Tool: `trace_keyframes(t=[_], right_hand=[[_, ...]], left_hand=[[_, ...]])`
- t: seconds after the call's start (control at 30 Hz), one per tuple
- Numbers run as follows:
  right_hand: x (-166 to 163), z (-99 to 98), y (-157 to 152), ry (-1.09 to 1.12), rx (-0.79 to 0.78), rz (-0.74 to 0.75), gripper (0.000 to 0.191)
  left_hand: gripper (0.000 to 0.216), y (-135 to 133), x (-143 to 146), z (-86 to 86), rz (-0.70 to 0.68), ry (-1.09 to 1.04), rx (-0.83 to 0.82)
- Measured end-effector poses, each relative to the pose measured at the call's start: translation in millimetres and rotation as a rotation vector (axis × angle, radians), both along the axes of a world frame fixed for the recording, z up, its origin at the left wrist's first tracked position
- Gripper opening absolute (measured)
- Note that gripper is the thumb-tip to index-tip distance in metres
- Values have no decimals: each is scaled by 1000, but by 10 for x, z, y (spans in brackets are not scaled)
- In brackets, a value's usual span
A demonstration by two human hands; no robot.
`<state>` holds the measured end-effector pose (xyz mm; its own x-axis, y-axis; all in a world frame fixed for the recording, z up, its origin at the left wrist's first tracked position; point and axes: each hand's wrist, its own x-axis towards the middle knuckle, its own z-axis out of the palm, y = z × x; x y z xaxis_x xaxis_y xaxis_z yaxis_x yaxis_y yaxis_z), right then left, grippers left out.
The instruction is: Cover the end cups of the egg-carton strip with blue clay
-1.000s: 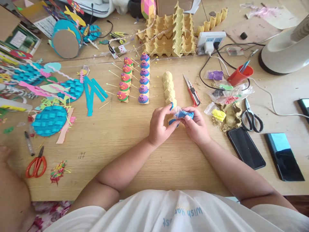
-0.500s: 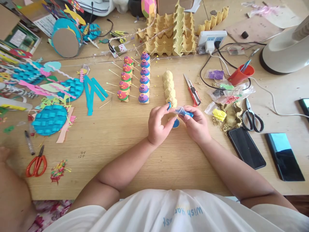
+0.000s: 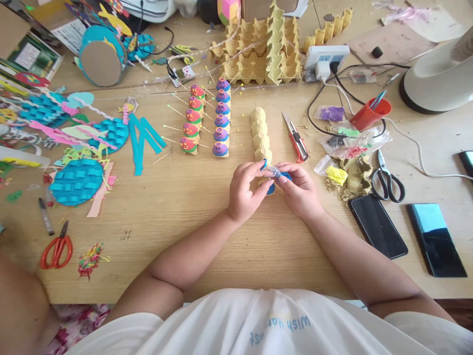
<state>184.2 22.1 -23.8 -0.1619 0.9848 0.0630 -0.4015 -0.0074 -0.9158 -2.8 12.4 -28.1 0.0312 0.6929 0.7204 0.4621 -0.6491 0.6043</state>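
My right hand (image 3: 301,192) is closed around a small clear bag of blue modelling clay (image 3: 284,174). My left hand (image 3: 247,188) has a small bit of blue clay (image 3: 263,164) at its curled fingers, and its fingertips reach the bag's near end. Beneath the hands, a blue-covered cup (image 3: 271,189) of egg carton shows in part. Just beyond them lies a strip of bare egg-carton cups (image 3: 260,133). To its left stand two painted-looking caterpillar strips, one purple and blue (image 3: 220,121), one red and green (image 3: 192,117), with pins sticking out.
A utility knife (image 3: 295,138), black scissors (image 3: 386,180) and phones (image 3: 377,227) lie to the right, near bagged yellow clay (image 3: 336,174). Egg trays (image 3: 254,54) and a power strip (image 3: 327,55) stand behind. Left are red scissors (image 3: 57,249), woven blue discs (image 3: 76,181) and another person's arm (image 3: 22,296).
Both hands stay over the same spot. My left fingertips have moved slightly closer to the bag, and the other person's hand at the left has drawn back.
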Motion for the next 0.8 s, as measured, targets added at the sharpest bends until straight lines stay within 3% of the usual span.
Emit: trace_keyframes(t=[0.17, 0.33, 0.63, 0.8], right_hand=[[10, -1, 2, 66, -85, 76, 35], [23, -3, -4, 50, -102, 52, 42], [13, 28, -9, -38, -61, -36, 45], [16, 29, 3, -3, -82, -39, 44]], left_hand=[[45, 15, 0, 47, 3, -4, 43], [43, -2, -11, 76, 38, -31, 52], [35, -8, 19, -81, 39, -205, -71], [64, 7, 70, -72, -7, -264, -82]])
